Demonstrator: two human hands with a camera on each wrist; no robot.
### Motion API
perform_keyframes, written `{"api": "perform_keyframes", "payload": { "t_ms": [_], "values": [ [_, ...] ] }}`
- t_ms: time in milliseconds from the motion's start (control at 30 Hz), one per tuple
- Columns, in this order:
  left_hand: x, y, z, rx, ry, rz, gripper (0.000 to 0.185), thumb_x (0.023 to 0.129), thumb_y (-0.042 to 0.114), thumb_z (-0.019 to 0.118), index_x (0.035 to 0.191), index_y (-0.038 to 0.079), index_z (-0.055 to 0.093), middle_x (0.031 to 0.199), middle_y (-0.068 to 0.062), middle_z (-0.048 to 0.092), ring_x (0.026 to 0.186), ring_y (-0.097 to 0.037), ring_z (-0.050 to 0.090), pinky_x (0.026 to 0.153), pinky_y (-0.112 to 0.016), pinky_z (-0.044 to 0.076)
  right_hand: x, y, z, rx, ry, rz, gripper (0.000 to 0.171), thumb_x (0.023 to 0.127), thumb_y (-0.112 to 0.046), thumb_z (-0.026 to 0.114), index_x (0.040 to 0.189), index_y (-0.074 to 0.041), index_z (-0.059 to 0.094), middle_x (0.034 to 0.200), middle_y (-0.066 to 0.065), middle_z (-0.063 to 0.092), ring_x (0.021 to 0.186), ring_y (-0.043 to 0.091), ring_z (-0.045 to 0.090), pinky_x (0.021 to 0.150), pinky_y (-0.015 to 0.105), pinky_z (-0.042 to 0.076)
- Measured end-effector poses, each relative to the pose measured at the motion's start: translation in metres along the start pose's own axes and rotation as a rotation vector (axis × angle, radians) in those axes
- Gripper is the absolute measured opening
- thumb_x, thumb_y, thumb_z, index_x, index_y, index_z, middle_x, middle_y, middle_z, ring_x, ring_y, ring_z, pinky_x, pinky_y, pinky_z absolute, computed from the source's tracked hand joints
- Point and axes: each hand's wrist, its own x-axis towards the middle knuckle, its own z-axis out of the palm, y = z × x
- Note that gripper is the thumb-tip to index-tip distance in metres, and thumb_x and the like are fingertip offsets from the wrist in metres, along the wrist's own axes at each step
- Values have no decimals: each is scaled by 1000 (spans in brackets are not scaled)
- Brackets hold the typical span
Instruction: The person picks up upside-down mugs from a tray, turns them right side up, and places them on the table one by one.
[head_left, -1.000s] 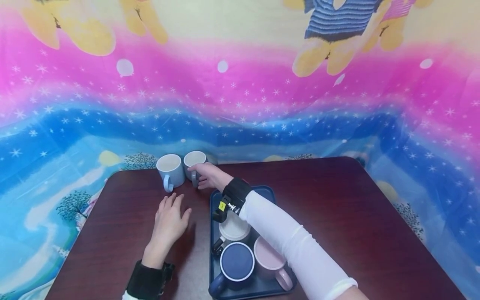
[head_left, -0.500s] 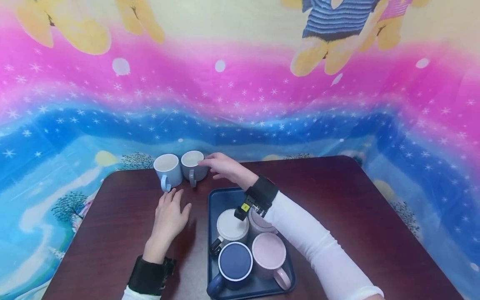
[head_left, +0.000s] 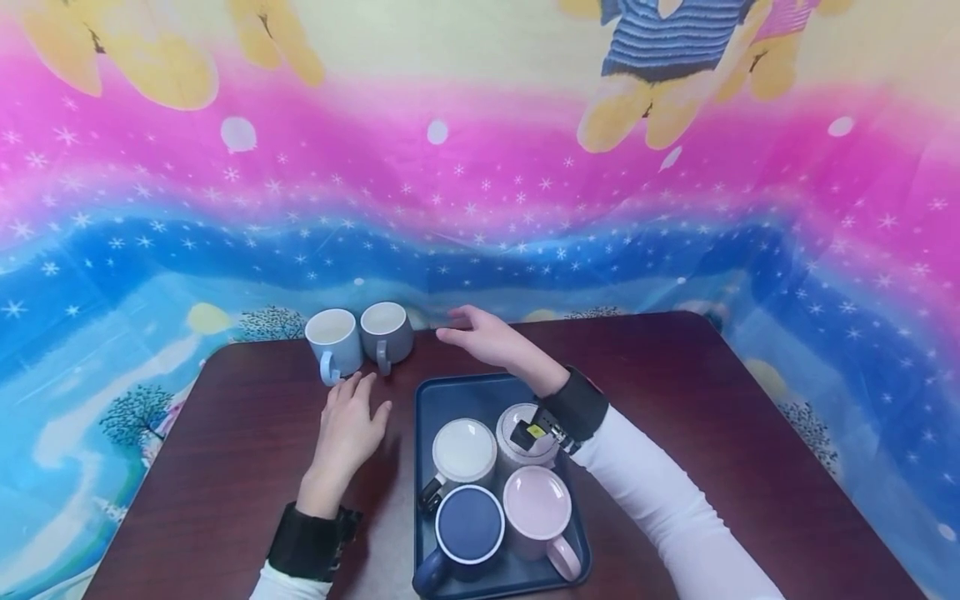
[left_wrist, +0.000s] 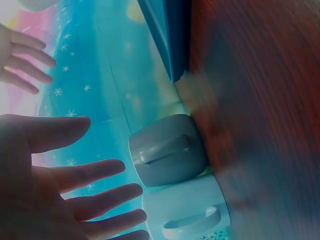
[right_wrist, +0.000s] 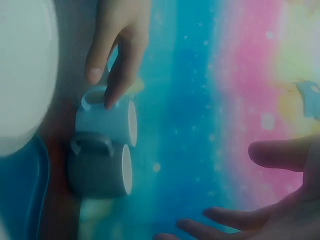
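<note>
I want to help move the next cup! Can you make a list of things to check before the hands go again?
1. Right hand free: ok, its fingers are straight and hold nothing.
2. Left hand free: ok, it is open and flat above the table, just short of the light blue mug.
3. Grey mug set down upright: ok, it stands beside the light blue mug, handle toward the person.
4. Mugs in the tray upright: ok, four stand there, white, grey, dark blue and pink.
5. Room beside the grey mug: ok, the table to its right is bare.
6. Anything inside the mugs: cannot tell.
</note>
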Motion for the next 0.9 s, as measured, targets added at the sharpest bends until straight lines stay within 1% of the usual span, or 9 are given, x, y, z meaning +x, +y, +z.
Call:
{"api": "perform_keyframes", "payload": {
  "t_ms": [100,200,367,700,900],
  "values": [
    [1,2,1,0,8,10,55,92,23,58,138,-3,43,145,-27,36,137,-46,25,107,-63,26,-9,11,-5,-9,29,2,59,94,-38,55,143,-11,37,144,12,44,135,27,41,106,43,38],
    [1,4,2,-3,14,15,54,92,23,59,137,-3,44,145,-27,37,137,-46,26,107,-63,26,-18,21,-9,8,51,6,57,95,-38,55,143,-13,37,145,12,43,135,28,41,105,45,39],
    [3,5,2,-8,-1,25,54,92,23,58,138,-3,43,145,-28,36,137,-46,25,108,-63,26,-30,35,-16,22,92,2,55,96,-37,54,143,-12,38,145,13,44,134,29,41,104,47,40],
    [7,11,5,-13,-6,29,54,93,23,57,138,-2,42,145,-27,35,137,-46,25,108,-63,25,-40,59,-21,65,192,-31,46,96,-32,55,136,-11,48,137,12,51,127,30,49,99,45,46],
    [4,18,7,-39,22,49,54,90,20,61,136,-4,45,143,-28,39,135,-47,28,107,-63,28,-48,75,-22,89,247,-46,41,95,-28,56,130,-7,54,132,14,55,118,30,56,93,42,50]
  ]
}}
